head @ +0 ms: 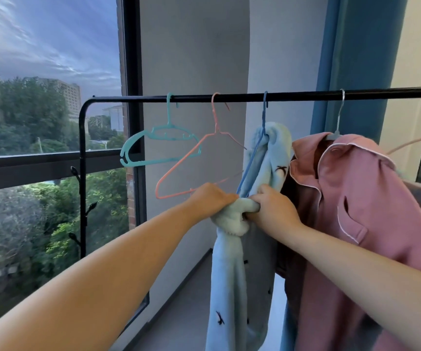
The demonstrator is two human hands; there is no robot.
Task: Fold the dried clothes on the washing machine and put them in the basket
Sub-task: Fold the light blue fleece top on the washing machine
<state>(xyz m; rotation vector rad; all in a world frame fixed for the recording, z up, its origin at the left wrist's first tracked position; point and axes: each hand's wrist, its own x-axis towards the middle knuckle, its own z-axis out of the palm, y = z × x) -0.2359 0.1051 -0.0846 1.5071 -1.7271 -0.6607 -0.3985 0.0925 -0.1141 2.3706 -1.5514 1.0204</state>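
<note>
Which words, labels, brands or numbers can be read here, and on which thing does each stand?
No text can be read anywhere.
The light blue garment, gripped by the left hand and right hand, bears small dark marks: figures, not letters.
The pink shirt shows no label.
The far building is too blurred for any sign.

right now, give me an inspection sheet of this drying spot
surface: nothing seen; no washing machine or basket in view
job's things: light blue fleece garment with dark prints on a blue wire hanger; pink piped pyjama top on a grey hanger, on the black metal rail
clutter: empty teal plastic hanger, empty coral wire hanger
grippers: left hand and right hand both grip the bunched blue garment
cables: nothing seen
surroundings: window at left, trees outside
</note>
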